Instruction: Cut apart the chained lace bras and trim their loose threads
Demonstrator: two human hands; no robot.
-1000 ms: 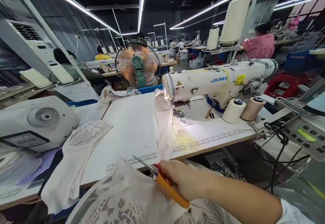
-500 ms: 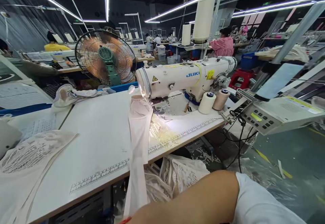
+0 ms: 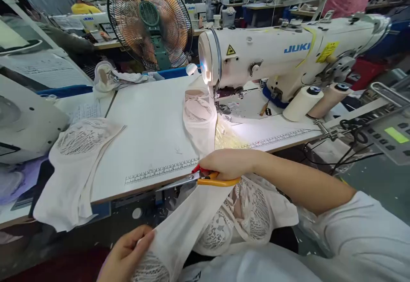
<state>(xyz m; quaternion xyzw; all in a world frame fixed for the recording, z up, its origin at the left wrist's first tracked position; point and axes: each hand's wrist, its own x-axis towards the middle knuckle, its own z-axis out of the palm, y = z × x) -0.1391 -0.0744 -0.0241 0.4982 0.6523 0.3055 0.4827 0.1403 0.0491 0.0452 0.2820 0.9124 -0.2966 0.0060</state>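
Observation:
My left hand (image 3: 126, 252) is closed on the edge of a white bra (image 3: 184, 222) with a lace cup, drawn out below the table's front edge. In my right hand (image 3: 229, 163) are scissors with orange handles (image 3: 218, 183), their blades pointing left beside the fabric band. A second white bra piece (image 3: 201, 122) lies at the needle of the JUKI sewing machine (image 3: 256, 58), its lower end passing behind my right hand. More lace bra cups (image 3: 253, 218) rest in my lap. Whether the blades are touching the fabric I cannot tell.
The white table (image 3: 153, 120) carries a printed ruler along its front. Another lace bra piece (image 3: 83, 145) hangs over the left edge. Thread cones (image 3: 303, 105) stand at right, a large fan (image 3: 150, 21) behind. Co-workers sit farther back.
The view has tilted down and come closer. Both hands have come into view, the right one with scissors and the left one holding a bra.

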